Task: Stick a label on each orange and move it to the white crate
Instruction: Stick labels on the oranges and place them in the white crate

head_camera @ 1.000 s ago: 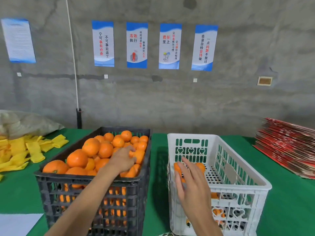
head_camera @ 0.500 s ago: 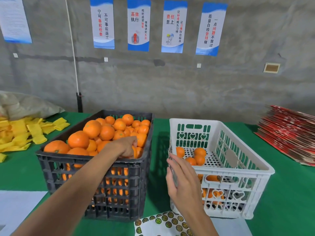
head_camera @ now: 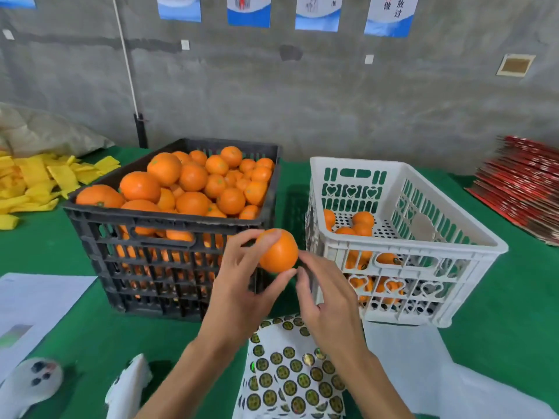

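Note:
My left hand (head_camera: 239, 285) holds one orange (head_camera: 279, 252) between thumb and fingers, in front of the gap between the two crates. My right hand (head_camera: 328, 300) is just right of the orange, its fingertips close to the fruit's lower right side; whether they pinch a label I cannot tell. The black crate (head_camera: 169, 261) on the left is heaped with oranges (head_camera: 193, 182). The white crate (head_camera: 429, 261) on the right has several oranges (head_camera: 357, 226) on its floor. Sheets of round green-and-gold labels (head_camera: 290, 376) lie under my wrists.
The table has a green cloth (head_camera: 75, 322). Yellow foam sleeves (head_camera: 36, 179) pile at the far left, red flat cartons (head_camera: 526, 182) stack at the far right. White paper (head_camera: 33, 303) lies at left, white backing sheets (head_camera: 438, 373) at lower right. A grey wall stands behind.
My left hand lifted an orange out of the black crate and brought it toward me. My right hand left the white crate's wall and came to the orange. The view tilted down.

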A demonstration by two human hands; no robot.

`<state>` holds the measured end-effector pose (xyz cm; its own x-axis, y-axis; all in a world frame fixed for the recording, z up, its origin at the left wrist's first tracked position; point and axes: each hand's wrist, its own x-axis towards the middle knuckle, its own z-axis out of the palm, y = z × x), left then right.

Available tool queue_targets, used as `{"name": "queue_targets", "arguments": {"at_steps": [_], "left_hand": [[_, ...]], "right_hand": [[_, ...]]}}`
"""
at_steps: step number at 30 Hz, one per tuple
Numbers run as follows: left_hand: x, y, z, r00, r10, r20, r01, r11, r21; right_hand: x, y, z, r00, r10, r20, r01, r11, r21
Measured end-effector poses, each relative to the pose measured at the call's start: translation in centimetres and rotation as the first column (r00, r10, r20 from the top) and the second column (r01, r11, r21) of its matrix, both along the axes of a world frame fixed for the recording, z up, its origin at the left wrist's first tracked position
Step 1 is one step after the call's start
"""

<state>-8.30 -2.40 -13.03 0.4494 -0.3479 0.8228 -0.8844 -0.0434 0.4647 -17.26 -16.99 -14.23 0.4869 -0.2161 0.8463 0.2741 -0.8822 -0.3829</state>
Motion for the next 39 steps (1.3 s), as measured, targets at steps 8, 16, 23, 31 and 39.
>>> {"name": "queue_targets", "arguments": {"at_steps": [8,16,23,31,39], "left_hand": [[-1.8,1.1,-10.8,0.896,-0.137,-0.422,0.228,0.958,0.173],[-2.4,1.3,-13.6,0.650,-0.137,-0.747,0.222,0.975,0.015],[-2.5,0.9,-13.9,0.621,-0.122,-0.774,0.218,0.976,0.021],[-2.3,1.1,-14.0,0.647,-0.116,-0.753,0.199,0.980,0.020],[-2.3,1.0,-14.1,0.654,-0.106,-0.749,0.189,0.982,0.026]], "right_hand": [[-0.8,-1.6,-8.1,0.816,0.108,-0.568,-0.036,0.990,0.138],[0.6,-2.7,-10.7,0.668,0.148,-0.730,-0.020,0.983,0.181],[1.2,-3.3,-11.1,0.701,0.223,-0.678,0.000,0.950,0.313],[1.2,-3.2,-10.9,0.730,0.108,-0.675,-0.035,0.992,0.120],[-2.5,-3.8,-11.1,0.594,0.273,-0.756,-0.138,0.961,0.239]]}}
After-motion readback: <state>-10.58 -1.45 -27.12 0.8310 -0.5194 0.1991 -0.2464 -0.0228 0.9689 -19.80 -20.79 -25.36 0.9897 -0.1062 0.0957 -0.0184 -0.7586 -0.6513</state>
